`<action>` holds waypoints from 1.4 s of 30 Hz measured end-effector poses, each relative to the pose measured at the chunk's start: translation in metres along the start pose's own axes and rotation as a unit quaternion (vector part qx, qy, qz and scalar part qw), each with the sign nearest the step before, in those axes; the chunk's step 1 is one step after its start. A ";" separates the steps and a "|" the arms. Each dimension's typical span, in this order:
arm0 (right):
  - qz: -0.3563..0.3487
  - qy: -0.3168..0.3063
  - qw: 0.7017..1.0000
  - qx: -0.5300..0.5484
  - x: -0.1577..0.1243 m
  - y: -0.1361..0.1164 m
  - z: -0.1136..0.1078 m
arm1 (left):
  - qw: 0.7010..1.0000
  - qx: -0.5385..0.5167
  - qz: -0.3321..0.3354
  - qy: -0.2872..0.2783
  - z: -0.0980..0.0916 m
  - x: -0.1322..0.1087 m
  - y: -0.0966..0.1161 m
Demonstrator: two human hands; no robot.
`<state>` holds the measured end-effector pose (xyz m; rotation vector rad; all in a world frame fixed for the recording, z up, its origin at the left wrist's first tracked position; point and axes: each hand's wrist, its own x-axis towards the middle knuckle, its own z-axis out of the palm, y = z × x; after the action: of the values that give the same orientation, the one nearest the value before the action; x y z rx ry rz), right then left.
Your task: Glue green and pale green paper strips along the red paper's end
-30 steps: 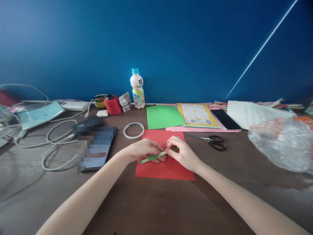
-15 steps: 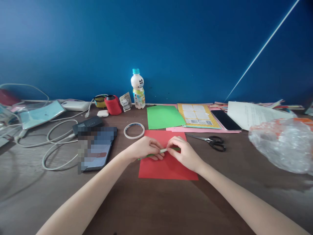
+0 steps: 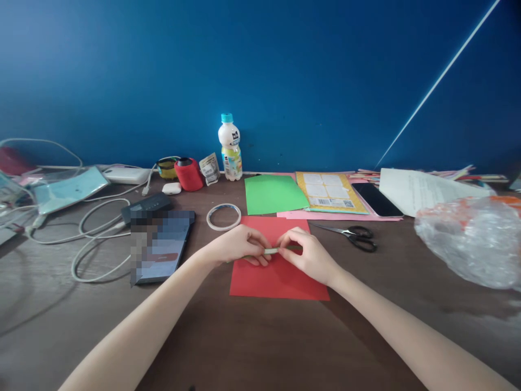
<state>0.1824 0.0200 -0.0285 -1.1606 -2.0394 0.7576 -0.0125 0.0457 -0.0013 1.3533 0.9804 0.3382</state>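
Spanning the short gap between your two hands is a narrow paper strip (image 3: 271,251), pale in its middle, with dull green showing at either end past your fingers. It slants slightly, right end higher in view, over the red sheet (image 3: 280,285); you cannot tell whether it touches the paper.

The sheet's near edge and both near corners show, and dark worktop (image 3: 264,336) runs from there toward you between your forearms. Just beside the far left corner lies a tape ring (image 3: 224,228); the scissors (image 3: 358,233) point their tips at the right edge, and a green sheet (image 3: 274,194) sits just beyond the far one. Farther out you have a device with a lit screen (image 3: 166,260) on the left and crumpled clear plastic (image 3: 468,241) on the right.

Your left hand (image 3: 243,244) grips the strip with fingers curled, palm down. Your right hand (image 3: 304,251) pinches it between thumb and fingertips, wrist angled inward.
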 end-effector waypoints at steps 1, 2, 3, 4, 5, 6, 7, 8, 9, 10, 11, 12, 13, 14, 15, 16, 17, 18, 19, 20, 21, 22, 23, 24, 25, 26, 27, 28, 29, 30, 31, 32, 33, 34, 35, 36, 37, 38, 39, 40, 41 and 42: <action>0.006 -0.001 1.000 0.001 0.000 0.000 0.000 | 1.000 0.003 0.000 -0.003 -0.001 -0.001 0.001; 0.011 -0.001 1.000 0.002 -0.001 0.000 0.000 | 1.000 0.006 -0.001 -0.007 -0.001 -0.001 0.001; 0.015 0.000 1.000 0.006 -0.001 0.000 0.000 | 1.000 0.008 0.000 -0.010 -0.002 -0.001 0.001; 0.017 0.000 1.000 0.011 -0.001 0.000 0.000 | 1.000 0.010 0.001 -0.012 -0.002 -0.002 0.001; 0.020 0.000 1.000 0.016 -0.001 0.000 0.000 | 1.000 0.012 0.003 -0.013 -0.003 -0.002 0.001; 0.024 0.000 0.999 0.023 -0.001 0.001 0.000 | 1.000 0.014 0.003 -0.014 -0.003 -0.002 0.001; 0.030 0.000 0.999 0.032 -0.001 0.002 0.000 | 1.000 0.017 0.003 -0.015 -0.003 -0.002 0.001; 0.036 -0.001 0.998 0.041 -0.001 0.002 0.001 | 1.000 0.020 0.001 -0.015 -0.003 -0.002 0.001; 0.042 0.000 0.998 0.051 -0.001 0.003 0.001 | 1.000 0.024 -0.002 -0.015 -0.004 -0.002 0.002; 0.047 0.003 0.997 0.061 -0.001 0.005 0.001 | 0.999 0.029 -0.006 -0.013 -0.004 -0.002 0.002; 0.048 0.006 0.996 0.071 -0.001 0.006 0.001 | 0.999 0.032 -0.010 -0.011 -0.004 -0.002 0.002; 0.047 0.009 0.995 0.082 -0.001 0.007 0.001 | 0.999 0.035 -0.014 -0.010 -0.005 -0.002 0.002; 0.044 0.011 0.995 0.094 -0.001 0.007 0.001 | 0.999 0.037 -0.016 -0.010 -0.005 -0.002 0.002; 0.040 0.011 0.993 0.106 -0.001 0.007 0.001 | 0.999 0.038 -0.018 -0.011 -0.005 -0.002 0.002; 0.037 0.008 0.993 0.115 -0.001 0.007 0.000 | 0.999 0.038 -0.017 -0.012 -0.006 -0.002 0.002; 0.034 0.002 0.992 0.119 -0.001 0.007 0.000 | 0.999 0.037 -0.016 -0.013 -0.006 -0.003 0.002; 0.031 -0.005 0.993 0.116 -0.001 0.006 -0.001 | 0.999 0.037 -0.015 -0.014 -0.006 -0.003 0.001; 0.029 -0.012 0.994 0.104 -0.001 0.005 -0.001 | 0.999 0.039 -0.013 -0.014 -0.006 -0.003 0.001; 0.025 -0.017 0.996 0.088 -0.002 0.003 -0.002 | 0.999 0.042 -0.012 -0.015 -0.006 -0.003 0.002; 0.021 -0.020 0.997 0.070 -0.002 0.002 -0.002 | 0.999 0.046 -0.010 -0.016 -0.005 -0.004 0.002; 0.017 -0.022 0.998 0.055 -0.002 0.001 -0.001 | 0.999 0.051 -0.008 -0.018 -0.005 -0.004 0.002; 0.014 -0.022 0.999 0.046 -0.002 0.000 -0.001 | 0.998 0.058 -0.005 -0.021 -0.004 -0.004 0.003; 0.012 -0.022 0.999 0.042 -0.003 -0.001 -0.001 | 0.998 0.066 -0.003 -0.024 -0.004 -0.004 0.003; 0.012 -0.024 0.999 0.045 -0.002 -0.002 -0.001 | 0.997 0.076 0.000 -0.024 -0.004 -0.004 0.003; 0.014 -0.027 0.998 0.051 -0.002 -0.002 -0.001 | 0.996 0.087 0.002 -0.022 -0.004 -0.004 0.003; 0.017 -0.029 0.998 0.056 -0.002 -0.003 -0.001 | 0.995 0.098 0.005 -0.017 -0.004 -0.004 0.003; 0.020 -0.030 0.998 0.060 -0.002 -0.003 -0.001 | 0.994 0.110 0.008 -0.011 -0.004 -0.004 0.003; 0.023 -0.030 0.997 0.061 -0.001 -0.003 -0.001 | 0.993 0.120 0.013 -0.004 -0.005 -0.004 0.003; 0.025 -0.029 0.997 0.061 -0.001 -0.003 -0.001 | 0.991 0.129 0.016 0.004 -0.005 -0.004 0.003; 0.028 -0.027 0.997 0.062 -0.001 -0.003 -0.002 | 0.990 0.138 0.019 0.012 -0.006 -0.004 0.004; 0.030 -0.026 0.997 0.065 0.000 -0.003 -0.002 | 0.989 0.145 0.020 0.019 -0.007 -0.004 0.004; 0.031 -0.024 0.997 0.069 0.000 -0.002 -0.002 | 0.988 0.152 0.019 0.025 -0.007 -0.005 0.005; 0.031 -0.022 0.997 0.072 0.000 -0.001 -0.001 | 0.987 0.156 0.017 0.029 -0.008 -0.005 0.005; 0.029 -0.019 0.997 0.074 0.000 0.000 -0.001 | 0.986 0.161 0.016 0.029 -0.008 -0.006 0.006; 0.025 -0.017 0.997 0.073 0.000 0.001 -0.001 | 0.986 0.166 0.017 0.026 -0.007 -0.006 0.006; 0.020 -0.015 0.997 0.066 0.000 0.001 0.000 | 0.985 0.171 0.019 0.022 -0.007 -0.007 0.006; 0.015 -0.011 0.998 0.055 0.000 0.002 0.000 | 0.984 0.176 0.022 0.019 -0.007 -0.007 0.006; 0.010 -0.008 0.999 0.040 -0.001 0.002 0.000 | 0.982 0.184 0.025 0.019 -0.007 -0.007 0.006; 0.006 -0.006 1.000 0.022 -0.001 0.003 0.000 | 0.979 0.199 0.029 0.022 -0.007 -0.008 0.006; 0.004 -0.003 1.000 0.005 -0.001 0.003 0.000 | 0.974 0.219 0.036 0.032 -0.008 -0.008 0.007; 0.005 -0.002 1.000 -0.011 -0.001 0.003 0.000 | 0.967 0.246 0.050 0.052 -0.011 -0.008 0.007; 0.007 -0.001 1.000 -0.023 -0.001 0.004 0.000 | 0.954 0.280 0.070 0.085 -0.014 -0.009 0.008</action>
<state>0.1845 0.0209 -0.0313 -1.2022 -2.0618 0.7222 -0.0256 0.0507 0.0105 1.9411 1.1791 0.2967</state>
